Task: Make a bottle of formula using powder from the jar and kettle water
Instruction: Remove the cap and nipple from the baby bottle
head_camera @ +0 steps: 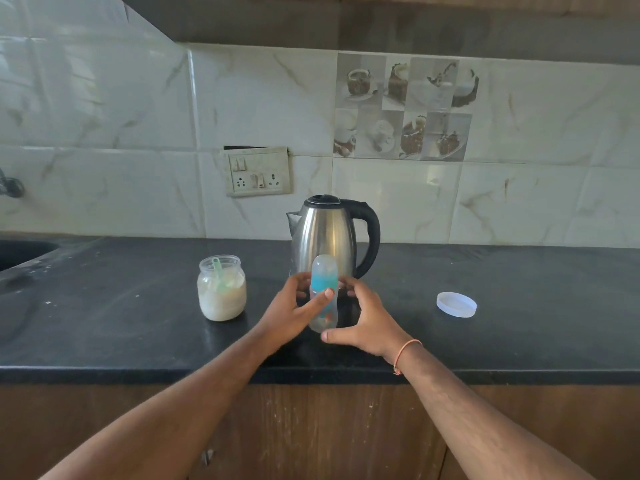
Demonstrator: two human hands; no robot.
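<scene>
Both hands are wrapped around the baby bottle (323, 296), left hand (292, 311) and right hand (363, 322) gripping it upright, right in front of the kettle (329, 233); powder jar (221, 289) is left open nearby.

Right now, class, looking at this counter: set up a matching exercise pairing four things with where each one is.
Things:
1. jar
2. kettle
3. lid
4. bottle

Places:
A. lying alone at the right
B. held between both hands
C. at the left, scoop inside
D. behind the bottle

Pairs: 1-C, 2-D, 3-A, 4-B
</scene>
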